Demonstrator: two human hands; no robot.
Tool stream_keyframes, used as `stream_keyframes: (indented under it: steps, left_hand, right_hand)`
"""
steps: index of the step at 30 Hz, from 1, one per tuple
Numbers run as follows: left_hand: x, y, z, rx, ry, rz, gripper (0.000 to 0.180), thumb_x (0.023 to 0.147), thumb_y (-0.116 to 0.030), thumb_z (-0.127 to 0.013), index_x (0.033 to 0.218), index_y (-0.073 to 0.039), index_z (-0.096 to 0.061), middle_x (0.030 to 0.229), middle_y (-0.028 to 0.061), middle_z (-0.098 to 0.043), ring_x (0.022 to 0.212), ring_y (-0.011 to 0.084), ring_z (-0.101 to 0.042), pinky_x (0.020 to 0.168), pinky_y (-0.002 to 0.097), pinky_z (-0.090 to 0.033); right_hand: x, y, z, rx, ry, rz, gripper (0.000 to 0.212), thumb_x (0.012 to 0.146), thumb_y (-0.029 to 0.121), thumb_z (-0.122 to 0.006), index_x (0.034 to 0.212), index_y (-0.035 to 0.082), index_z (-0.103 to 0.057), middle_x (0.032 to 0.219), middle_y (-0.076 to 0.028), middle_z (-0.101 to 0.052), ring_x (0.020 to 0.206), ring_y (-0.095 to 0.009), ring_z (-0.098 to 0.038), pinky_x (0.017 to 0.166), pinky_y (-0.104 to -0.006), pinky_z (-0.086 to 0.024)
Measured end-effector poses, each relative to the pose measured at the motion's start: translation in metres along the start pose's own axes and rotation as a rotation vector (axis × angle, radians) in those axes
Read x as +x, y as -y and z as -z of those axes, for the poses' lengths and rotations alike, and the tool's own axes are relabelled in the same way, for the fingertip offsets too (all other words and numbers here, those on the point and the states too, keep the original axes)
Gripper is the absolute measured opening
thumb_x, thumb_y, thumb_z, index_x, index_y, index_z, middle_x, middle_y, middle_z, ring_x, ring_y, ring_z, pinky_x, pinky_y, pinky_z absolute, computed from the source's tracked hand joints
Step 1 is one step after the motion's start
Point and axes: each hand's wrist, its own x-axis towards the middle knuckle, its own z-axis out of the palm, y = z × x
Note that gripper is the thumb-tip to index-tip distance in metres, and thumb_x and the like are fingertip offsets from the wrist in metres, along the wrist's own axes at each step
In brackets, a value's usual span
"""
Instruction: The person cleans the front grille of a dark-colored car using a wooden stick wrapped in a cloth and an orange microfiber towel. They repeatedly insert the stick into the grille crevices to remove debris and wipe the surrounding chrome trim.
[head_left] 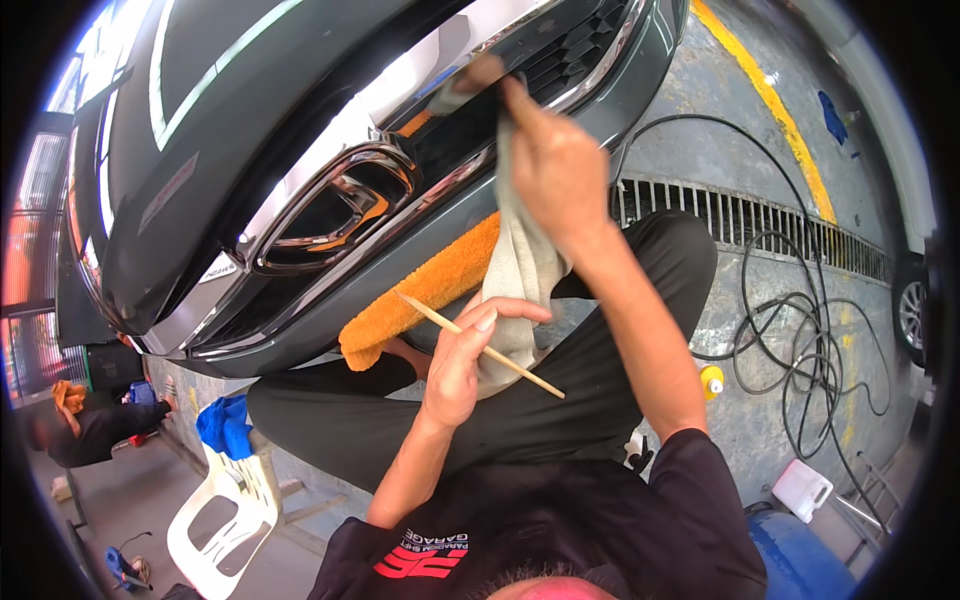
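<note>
My right hand (pixel 560 185) is raised to the dark car's grille (pixel 550 55), its fingers closed on the upper end of a pale grey cloth (pixel 522 255) and pressing it at the chrome trim. The cloth hangs down past my left hand (pixel 458 375) toward my lap. In my left hand a thin, pointed wooden stick (pixel 525 372) is held between thumb and fingers; whether this hand also grips the cloth I cannot tell. An orange microfibre towel (pixel 425 290) drapes along the bumper, just beyond the stick's tip. Left of the hands sits the chrome emblem (pixel 375 190).
A floor drain grate (pixel 740 215) and a tangled black hose (pixel 815 345) lie at right. Near my right arm stands a yellow bottle (pixel 711 381). A white plastic chair (pixel 225 510) with a blue cloth (pixel 226 427) is at lower left; another person (pixel 105 430) sits beyond it.
</note>
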Motion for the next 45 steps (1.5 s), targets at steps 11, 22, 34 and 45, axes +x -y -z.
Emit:
stream_keyframes:
  steps: [11,22,34,45]
  left_hand:
    - [-0.004,0.000,-0.004,-0.008,-0.080,0.009,0.059,0.107,-0.031,-0.036,0.117,0.013,-0.074,0.122,0.0238,-0.076,0.122,0.0299,-0.065,0.115,0.0403,-0.040]
    - [0.002,0.006,0.003,-0.002,-0.073,0.038,0.062,0.108,-0.034,-0.035,0.117,0.014,-0.073,0.120,0.0240,-0.075,0.121,0.0298,-0.066,0.114,0.0403,-0.040]
    - [-0.013,-0.008,-0.002,0.025,-0.110,0.042,0.063,0.106,-0.038,-0.036,0.115,0.014,-0.071,0.119,0.0247,-0.074,0.123,0.0313,-0.064,0.116,0.0404,-0.038]
    - [-0.009,-0.001,0.002,0.035,-0.116,0.020,0.063,0.107,-0.037,-0.038,0.118,0.015,-0.071,0.123,0.0260,-0.074,0.126,0.0319,-0.064,0.116,0.0418,-0.039]
  right_hand:
    - [-0.027,0.016,-0.026,0.196,-0.101,-0.078,0.053,0.098,0.008,-0.063,0.151,0.003,-0.062,0.083,-0.018,-0.072,0.078,-0.039,-0.072,0.071,-0.0485,-0.058]
    - [0.006,-0.027,0.006,-0.287,0.017,0.128,0.042,0.093,0.013,-0.068,0.134,0.019,-0.077,0.076,-0.009,-0.069,0.070,-0.029,-0.072,0.060,-0.0419,-0.058]
    - [-0.019,-0.017,0.012,1.176,-0.284,-0.721,0.028,0.107,0.012,-0.067,0.131,-0.003,-0.073,0.116,-0.001,-0.075,0.105,-0.007,-0.066,0.095,-0.0234,-0.050]
    - [0.002,-0.007,-0.009,-0.275,-0.157,0.163,0.028,0.091,0.021,-0.071,0.118,0.015,-0.077,0.083,-0.004,-0.064,0.078,-0.021,-0.069,0.063,-0.0357,-0.056]
